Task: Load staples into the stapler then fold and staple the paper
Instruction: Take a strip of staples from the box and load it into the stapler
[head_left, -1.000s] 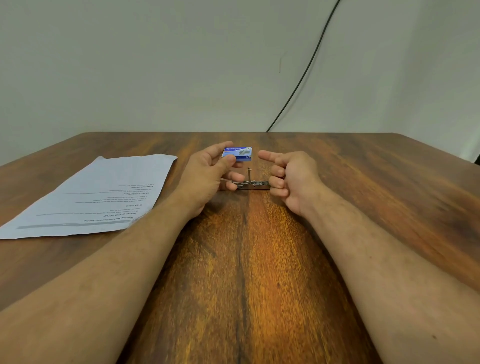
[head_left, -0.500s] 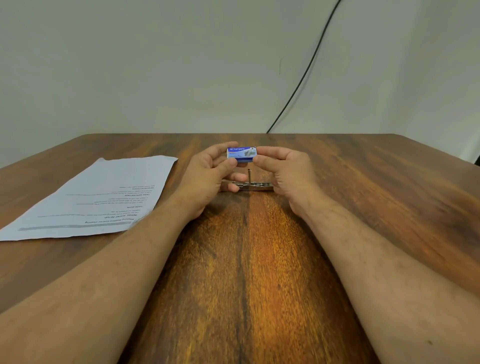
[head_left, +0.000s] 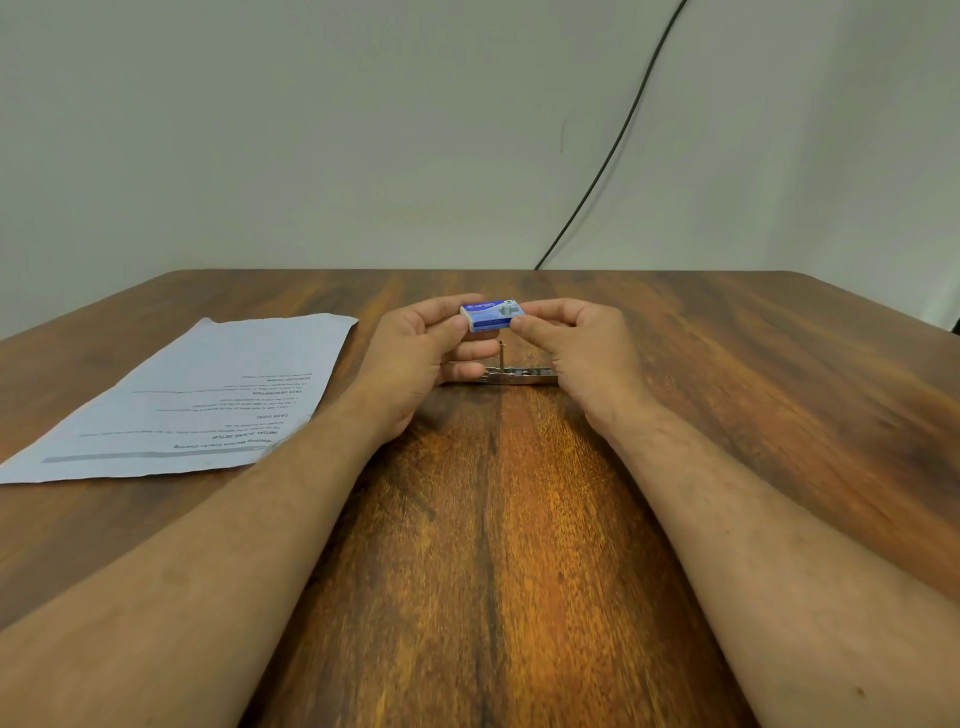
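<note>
The right hand (head_left: 582, 353), apart a second ago, now pinches the staple box (head_left: 492, 314) (with the left hand (head_left: 415, 353)).

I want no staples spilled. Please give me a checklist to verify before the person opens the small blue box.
1. Staple box pinched at both ends by left hand and right hand: ok.
2. Box held over the table, not past its edge: ok.
3. Stapler lies below the box, within reach: ok.
4. Stapler tray open for loading: cannot tell.
5. Paper lies flat, apart from the hands: ok.
</note>
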